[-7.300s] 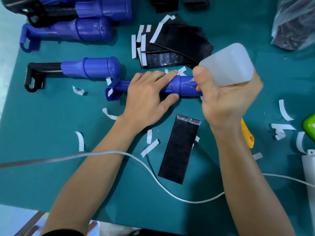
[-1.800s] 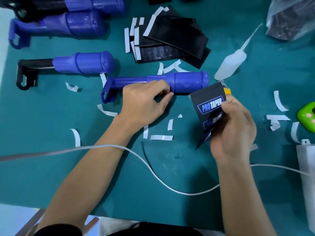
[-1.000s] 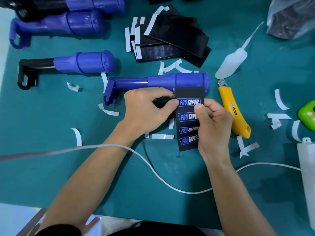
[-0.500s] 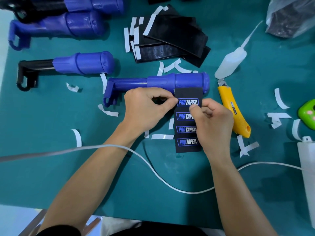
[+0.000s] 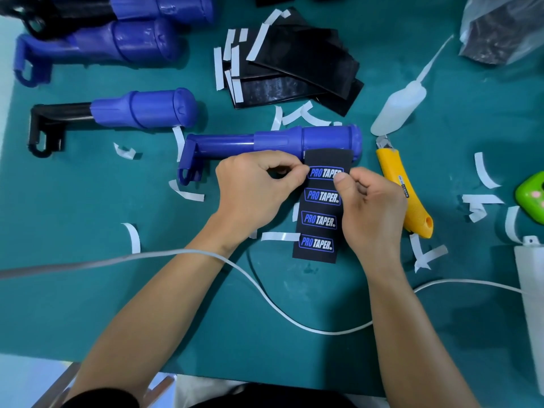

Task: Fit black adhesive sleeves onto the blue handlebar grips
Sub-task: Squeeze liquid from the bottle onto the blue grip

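Black sleeve material sits pinched between both hands. The left hand [image 5: 256,187] nips the left edge of the adhesive sleeve [image 5: 319,222] between thumb and forefinger, just beside the top logo. The right hand [image 5: 371,207] has its thumb on the right edge at the same height, its other fingers curled under. The sleeve's far end overlaps the near side of the blue handlebar grip [image 5: 326,138], which lies crosswise on the teal surface [image 5: 88,290]. The rest of the sleeve runs flat toward the person, its four PRO TAPER prints facing up.

This looks like the very start of the fit: the leading edge is being lined up and stuck down, and none of the wrap around the grip is made. It remains to roll the sleeve round and close the seam.

Farther out, three other grips [image 5: 144,108] lie to the left and show only bare blue from here, so they appear to be waiting. A stack of black sleeves [image 5: 297,63] with white liner tabs lies beyond the grip in hand. Peeled white backing strips [image 5: 282,237] are scattered about. A yellow utility knife [image 5: 412,198] and a squeeze bottle [image 5: 397,110] lie to the right, and a white cable [image 5: 294,316] crosses near the forearms.
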A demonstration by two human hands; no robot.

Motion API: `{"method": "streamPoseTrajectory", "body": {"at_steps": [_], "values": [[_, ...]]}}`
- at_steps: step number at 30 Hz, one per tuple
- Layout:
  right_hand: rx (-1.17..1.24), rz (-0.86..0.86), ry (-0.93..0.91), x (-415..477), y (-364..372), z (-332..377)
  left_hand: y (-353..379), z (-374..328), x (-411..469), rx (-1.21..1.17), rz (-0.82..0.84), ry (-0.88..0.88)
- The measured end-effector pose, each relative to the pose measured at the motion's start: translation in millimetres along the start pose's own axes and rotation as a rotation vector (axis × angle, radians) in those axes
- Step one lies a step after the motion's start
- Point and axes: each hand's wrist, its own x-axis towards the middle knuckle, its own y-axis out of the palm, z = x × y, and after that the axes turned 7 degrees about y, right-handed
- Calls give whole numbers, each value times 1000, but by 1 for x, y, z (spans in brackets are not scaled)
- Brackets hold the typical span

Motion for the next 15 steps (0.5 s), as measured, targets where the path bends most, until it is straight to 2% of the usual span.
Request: {"method": "streamPoseTrajectory", "body": {"at_steps": [15], "values": [[-39,-7,-9,5,3,-1,6,-3,1,39,-44,-8]]}}
